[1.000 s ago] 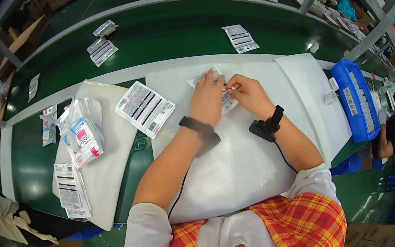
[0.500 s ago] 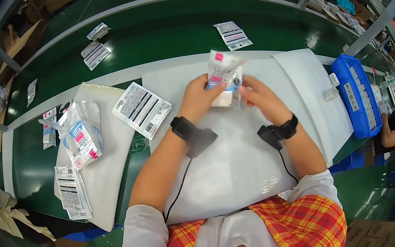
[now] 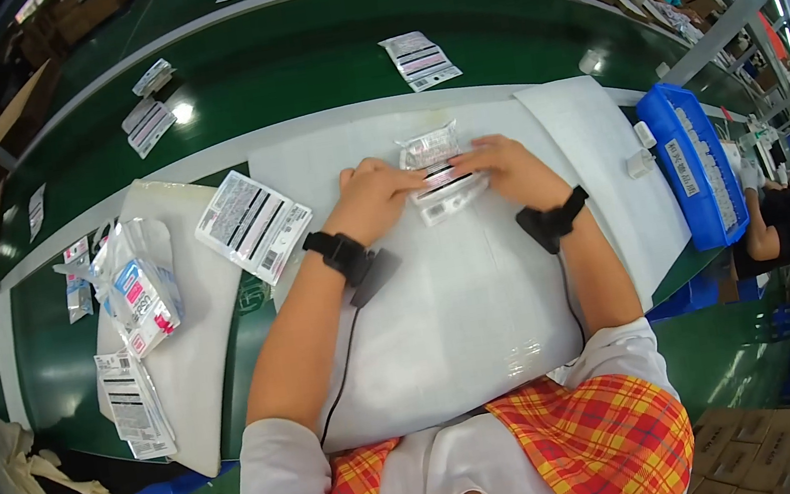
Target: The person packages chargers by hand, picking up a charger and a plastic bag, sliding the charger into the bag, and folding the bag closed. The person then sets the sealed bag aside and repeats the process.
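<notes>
A clear plastic pouch [image 3: 450,204] with its printed back facing up lies on a white padded sheet [image 3: 425,314] in front of me. My left hand [image 3: 373,199] is closed at the pouch's left edge, fingers bent and tips on it; whether the thumb is under it is hidden. From the other side, my right hand [image 3: 516,172] rests its outstretched fingers across the pouch's right part. Just left of my left hand, a printed white card [image 3: 256,226] with a barcode lies flat. Each wrist wears a black strap with a small device and cable.
At the left, a filled clear bag [image 3: 145,302] and a stack of printed cards [image 3: 134,405] lie on another white sheet. A blue bin [image 3: 696,164] with small white pieces stands at the right. Several packets lie along the green bench [image 3: 289,70]. A person [image 3: 788,202] works at the right.
The pouch was held up between both hands with its colourful front showing; now it lies back side up on the sheet. My hands have moved apart to its two sides.
</notes>
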Demonstrator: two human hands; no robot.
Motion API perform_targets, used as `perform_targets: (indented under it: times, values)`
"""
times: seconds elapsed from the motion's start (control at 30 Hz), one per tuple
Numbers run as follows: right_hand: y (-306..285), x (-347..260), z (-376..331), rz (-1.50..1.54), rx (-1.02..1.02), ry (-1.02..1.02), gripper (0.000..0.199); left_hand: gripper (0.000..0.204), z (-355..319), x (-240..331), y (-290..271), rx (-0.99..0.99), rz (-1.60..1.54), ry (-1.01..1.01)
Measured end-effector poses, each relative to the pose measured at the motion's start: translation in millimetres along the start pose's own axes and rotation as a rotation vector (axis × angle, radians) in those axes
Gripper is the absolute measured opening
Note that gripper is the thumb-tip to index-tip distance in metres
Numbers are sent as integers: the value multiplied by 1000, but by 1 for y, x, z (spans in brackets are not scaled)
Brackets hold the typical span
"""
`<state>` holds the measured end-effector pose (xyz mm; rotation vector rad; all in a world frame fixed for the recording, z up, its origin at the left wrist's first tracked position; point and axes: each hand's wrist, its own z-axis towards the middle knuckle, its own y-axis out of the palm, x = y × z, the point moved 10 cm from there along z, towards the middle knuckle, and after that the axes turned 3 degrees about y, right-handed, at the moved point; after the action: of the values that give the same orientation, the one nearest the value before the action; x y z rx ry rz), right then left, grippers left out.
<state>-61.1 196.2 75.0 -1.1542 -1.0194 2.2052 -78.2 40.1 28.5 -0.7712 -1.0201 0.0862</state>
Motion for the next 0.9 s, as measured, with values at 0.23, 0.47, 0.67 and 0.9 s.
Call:
perform_targets:
  times: [0.23,0.47,0.67,0.9]
  values:
    - [38,-63,-3,-50,-268,136,19,27,-9,24,10,-128,180,-59]
    - [53,-50,-7,26,-312,212,8,28,-8,22,16,-152,249,-75]
    - [27,-64,-23,31,-425,-77,10,30,-6,19,17,-106,234,-22]
    - [-269,51,-365,287,984,596,26,28,-9,44,4,-51,240,40]
